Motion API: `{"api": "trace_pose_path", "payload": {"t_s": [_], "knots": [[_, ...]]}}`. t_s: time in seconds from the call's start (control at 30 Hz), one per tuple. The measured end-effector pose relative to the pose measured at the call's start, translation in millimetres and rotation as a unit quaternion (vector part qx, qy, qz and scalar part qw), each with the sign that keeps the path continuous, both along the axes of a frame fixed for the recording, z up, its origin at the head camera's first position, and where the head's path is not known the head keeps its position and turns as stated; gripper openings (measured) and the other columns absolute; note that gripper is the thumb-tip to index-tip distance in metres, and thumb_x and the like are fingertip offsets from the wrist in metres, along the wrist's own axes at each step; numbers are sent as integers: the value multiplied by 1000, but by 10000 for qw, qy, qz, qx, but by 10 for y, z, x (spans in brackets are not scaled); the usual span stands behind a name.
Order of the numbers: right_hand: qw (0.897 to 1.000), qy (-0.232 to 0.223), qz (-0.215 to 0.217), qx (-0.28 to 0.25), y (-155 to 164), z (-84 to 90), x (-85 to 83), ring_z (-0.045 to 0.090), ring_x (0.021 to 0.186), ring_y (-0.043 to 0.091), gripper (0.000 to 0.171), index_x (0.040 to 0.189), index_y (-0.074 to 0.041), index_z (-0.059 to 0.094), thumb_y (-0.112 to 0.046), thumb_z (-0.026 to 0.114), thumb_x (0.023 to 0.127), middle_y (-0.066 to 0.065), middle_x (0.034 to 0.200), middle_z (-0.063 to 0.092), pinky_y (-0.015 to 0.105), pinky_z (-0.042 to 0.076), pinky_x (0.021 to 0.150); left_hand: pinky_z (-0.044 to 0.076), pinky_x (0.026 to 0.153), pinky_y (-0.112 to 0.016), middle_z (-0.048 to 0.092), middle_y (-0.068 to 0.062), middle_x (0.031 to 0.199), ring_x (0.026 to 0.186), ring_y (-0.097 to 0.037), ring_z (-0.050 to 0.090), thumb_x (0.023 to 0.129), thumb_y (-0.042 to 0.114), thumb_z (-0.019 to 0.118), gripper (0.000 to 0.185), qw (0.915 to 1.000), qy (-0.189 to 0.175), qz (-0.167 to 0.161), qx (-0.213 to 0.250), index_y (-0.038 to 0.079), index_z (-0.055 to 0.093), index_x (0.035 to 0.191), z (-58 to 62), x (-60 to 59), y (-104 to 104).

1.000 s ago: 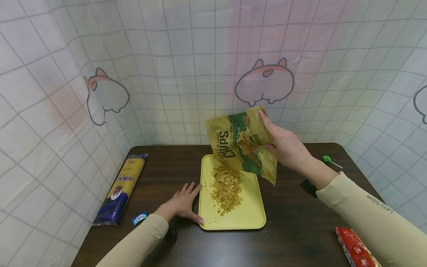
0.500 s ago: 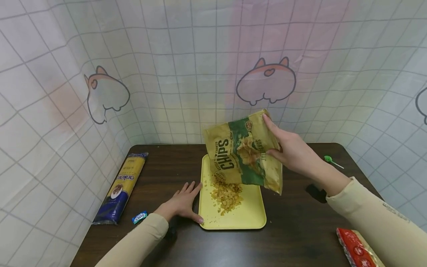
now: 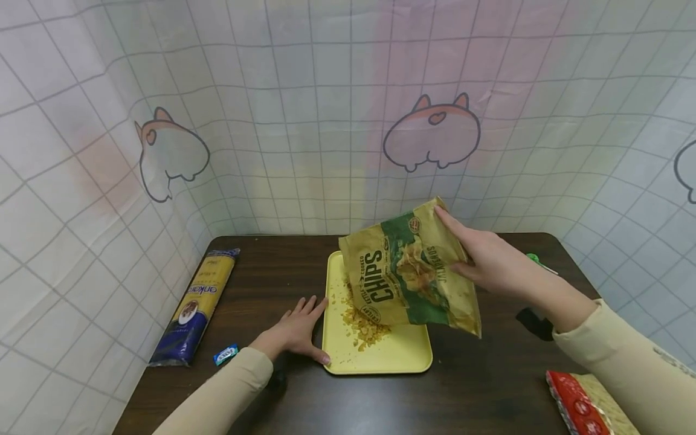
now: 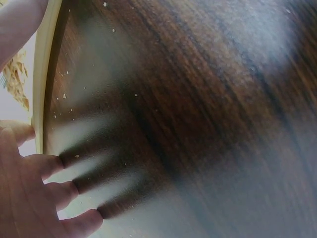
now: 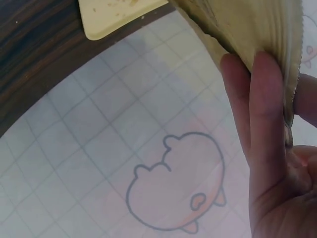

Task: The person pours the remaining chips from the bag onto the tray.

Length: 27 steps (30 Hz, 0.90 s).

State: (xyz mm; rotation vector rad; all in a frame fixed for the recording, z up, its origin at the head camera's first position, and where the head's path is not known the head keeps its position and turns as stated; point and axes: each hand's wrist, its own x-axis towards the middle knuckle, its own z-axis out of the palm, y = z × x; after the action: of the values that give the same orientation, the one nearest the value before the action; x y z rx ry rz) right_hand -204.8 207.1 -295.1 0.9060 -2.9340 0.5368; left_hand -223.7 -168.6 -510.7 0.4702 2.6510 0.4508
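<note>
My right hand (image 3: pixel 492 257) pinches one end of a gold-and-green chips bag (image 3: pixel 410 272), thumb on the printed front and fingers behind it. The bag hangs tilted over the yellow tray (image 3: pixel 391 356), its far end lower left. Crushed chips (image 3: pixel 364 329) lie in the tray, partly hidden by the bag. At the tray's left edge, my left hand (image 3: pixel 299 329) spreads its fingers, thumb and index at the rim. In the left wrist view, the other fingertips (image 4: pixel 91 220) rest on the tabletop. The right wrist view shows fingers (image 5: pixel 267 99) along the bag's back.
A yellow-and-blue pasta packet (image 3: pixel 196 308) lies at the left, with a small blue-green wrapped sweet (image 3: pixel 225 354) near it. A green lollipop (image 3: pixel 535 258) sits behind my right wrist. A red-ended packet (image 3: pixel 582 405) is at the front right. Grid-patterned cloth surrounds the dark table.
My right hand has moved down, nearer and slightly right with the bag, which now covers more of the crushed chips. The left hand stays at the tray's edge.
</note>
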Motion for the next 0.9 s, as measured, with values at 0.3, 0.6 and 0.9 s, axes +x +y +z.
{"api": "trace_pose_path", "payload": {"t_s": [0.3, 0.6, 0.9], "knots": [[9999, 117, 37, -38, 44, 153, 77, 70, 108, 39, 99, 166, -12, 10, -1, 73, 91, 34, 138, 58, 51, 57, 84, 23, 118, -70, 16, -24, 170, 157, -48, 13, 66, 59, 92, 132, 10000, -5, -37, 36, 15, 17, 166, 11, 16, 5], [9991, 339, 215, 136, -7, 192, 135, 59, 68, 14, 96, 164, -5, 16, 3, 74, 89, 21, 104, 70, 33, 49, 63, 22, 119, -69, 15, -23, 170, 157, -47, 11, 66, 59, 91, 132, 10000, -40, -20, 45, 16, 16, 166, 14, 4, 3], [9984, 547, 138, 48, -35, 191, 161, 70, 84, 26, 95, 164, -3, 16, 5, 74, 89, 32, 142, 57, 42, 55, 74, 22, 118, -70, 15, -24, 170, 157, -48, 12, 66, 59, 92, 132, 10000, -34, -36, 65, 14, 17, 166, 35, -2, -3]]}}
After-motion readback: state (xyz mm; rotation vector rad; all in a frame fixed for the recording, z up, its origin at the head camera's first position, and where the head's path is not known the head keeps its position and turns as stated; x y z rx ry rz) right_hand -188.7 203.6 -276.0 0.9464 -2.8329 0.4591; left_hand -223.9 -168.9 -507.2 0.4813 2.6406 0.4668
